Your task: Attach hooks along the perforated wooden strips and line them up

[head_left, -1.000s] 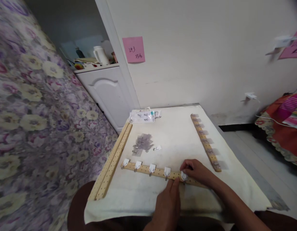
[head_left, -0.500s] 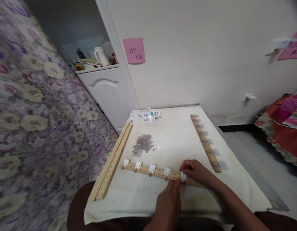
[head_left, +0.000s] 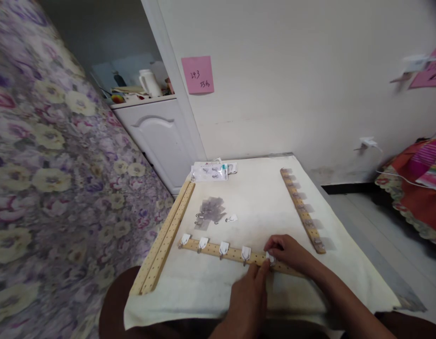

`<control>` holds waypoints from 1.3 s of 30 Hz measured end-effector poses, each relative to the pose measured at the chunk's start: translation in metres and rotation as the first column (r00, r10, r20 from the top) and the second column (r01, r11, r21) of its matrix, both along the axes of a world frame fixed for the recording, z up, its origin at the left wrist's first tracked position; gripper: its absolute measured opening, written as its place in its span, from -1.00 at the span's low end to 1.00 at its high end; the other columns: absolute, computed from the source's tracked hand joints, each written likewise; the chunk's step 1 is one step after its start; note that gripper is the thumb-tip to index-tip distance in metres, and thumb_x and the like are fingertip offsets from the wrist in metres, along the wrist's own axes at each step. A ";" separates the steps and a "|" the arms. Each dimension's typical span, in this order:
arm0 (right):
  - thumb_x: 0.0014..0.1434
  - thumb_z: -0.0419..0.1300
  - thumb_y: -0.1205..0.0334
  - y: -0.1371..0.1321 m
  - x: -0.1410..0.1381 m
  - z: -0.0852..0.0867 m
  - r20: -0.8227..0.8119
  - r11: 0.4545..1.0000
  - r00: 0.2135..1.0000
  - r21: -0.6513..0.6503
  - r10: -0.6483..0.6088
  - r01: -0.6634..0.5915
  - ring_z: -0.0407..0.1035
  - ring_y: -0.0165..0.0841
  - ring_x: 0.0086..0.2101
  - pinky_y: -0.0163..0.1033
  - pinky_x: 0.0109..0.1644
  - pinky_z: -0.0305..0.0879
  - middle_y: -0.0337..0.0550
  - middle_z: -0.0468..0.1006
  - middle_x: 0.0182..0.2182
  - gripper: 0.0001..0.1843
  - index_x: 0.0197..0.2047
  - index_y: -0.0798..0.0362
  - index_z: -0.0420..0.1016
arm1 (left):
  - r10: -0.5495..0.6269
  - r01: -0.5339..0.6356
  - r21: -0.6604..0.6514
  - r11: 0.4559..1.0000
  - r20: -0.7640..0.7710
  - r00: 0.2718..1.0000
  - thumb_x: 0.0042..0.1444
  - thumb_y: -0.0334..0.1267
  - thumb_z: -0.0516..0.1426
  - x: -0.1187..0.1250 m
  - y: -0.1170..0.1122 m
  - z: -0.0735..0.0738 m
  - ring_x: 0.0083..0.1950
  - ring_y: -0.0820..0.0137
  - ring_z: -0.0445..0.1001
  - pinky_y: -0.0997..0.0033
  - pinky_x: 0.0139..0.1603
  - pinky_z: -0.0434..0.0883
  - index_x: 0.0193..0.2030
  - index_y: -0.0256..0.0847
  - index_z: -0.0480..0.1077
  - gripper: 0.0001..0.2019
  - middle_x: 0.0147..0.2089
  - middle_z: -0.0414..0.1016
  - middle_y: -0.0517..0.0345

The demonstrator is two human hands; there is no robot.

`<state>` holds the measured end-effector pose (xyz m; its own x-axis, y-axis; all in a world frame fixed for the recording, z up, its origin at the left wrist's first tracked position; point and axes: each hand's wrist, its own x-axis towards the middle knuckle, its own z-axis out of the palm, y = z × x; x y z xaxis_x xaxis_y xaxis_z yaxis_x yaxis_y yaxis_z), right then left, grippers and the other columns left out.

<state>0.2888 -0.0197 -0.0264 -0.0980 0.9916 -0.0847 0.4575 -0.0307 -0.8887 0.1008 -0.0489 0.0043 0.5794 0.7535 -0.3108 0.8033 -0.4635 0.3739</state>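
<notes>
A wooden strip with holes (head_left: 233, 254) lies across the near part of a cloth-covered table (head_left: 260, 207). Several white adhesive hooks (head_left: 224, 247) sit along it. My right hand (head_left: 290, 253) is closed, its fingers pinching the rightmost white hook (head_left: 270, 257) against the strip. My left hand (head_left: 249, 301) lies flat just below, its fingertips pressed on the strip next to that hook.
Two more wooden strips (head_left: 165, 237) lie along the table's left edge, and another strip (head_left: 302, 210) with clear hooks lies at the right. Loose clear hooks (head_left: 210, 210) and hook packets (head_left: 212, 170) sit further back. A flowered curtain (head_left: 44, 155) hangs at the left.
My left fingertips have crept slightly right along the strip towards the hook. My right hand has stayed on the rightmost hook.
</notes>
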 end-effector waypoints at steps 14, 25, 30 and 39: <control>0.00 0.11 0.34 0.000 -0.001 0.002 -0.012 1.000 1.000 -0.004 0.010 -0.010 0.31 -0.41 -0.48 -0.34 -0.39 0.18 -0.22 0.51 -0.51 -0.85 -0.38 0.11 0.52 | -0.027 0.028 0.051 0.998 -0.023 0.999 0.16 -0.40 -0.11 -0.001 0.002 -0.001 -0.07 0.23 0.49 0.30 -0.15 0.41 0.35 0.03 -0.04 -0.40 0.08 0.38 0.00; -0.06 0.23 0.35 -0.006 0.009 0.012 -0.086 0.988 0.987 -0.061 0.134 -0.139 0.28 -0.44 -0.44 -0.35 -0.38 0.18 -0.25 0.46 -0.45 -0.79 -0.27 0.12 0.49 | -0.072 0.073 0.078 0.994 -0.011 0.997 0.19 -0.36 -0.14 -0.002 0.004 -0.002 -0.09 0.20 0.49 0.26 -0.14 0.41 0.34 0.01 -0.01 -0.45 0.06 0.39 -0.01; -0.08 0.24 0.35 -0.006 0.008 0.012 -0.116 0.988 0.986 -0.083 0.122 -0.132 0.26 -0.45 -0.46 -0.36 -0.40 0.16 -0.27 0.44 -0.48 -0.80 -0.29 0.11 0.48 | -0.086 0.084 0.106 0.991 0.017 0.996 0.22 -0.33 -0.16 -0.002 0.004 -0.001 -0.15 0.22 0.49 0.27 -0.19 0.42 0.31 0.00 0.04 -0.49 0.00 0.42 0.00; -0.11 0.25 0.38 -0.001 0.009 0.009 -0.083 0.984 0.987 -0.098 0.138 -0.146 0.25 -0.45 -0.46 -0.36 -0.41 0.16 -0.27 0.43 -0.48 -0.78 -0.29 0.11 0.47 | -0.082 0.071 0.161 0.984 0.065 0.995 0.22 -0.34 -0.16 -0.001 0.006 -0.006 -0.19 0.25 0.50 0.32 -0.25 0.43 0.25 -0.03 0.15 -0.54 -0.07 0.46 0.04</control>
<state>0.2982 -0.0203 -0.0173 -0.2470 0.9534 -0.1731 0.3954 -0.0639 -0.9163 0.0994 -0.0431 -0.0018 0.6537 0.7423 -0.1472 0.7372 -0.5807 0.3453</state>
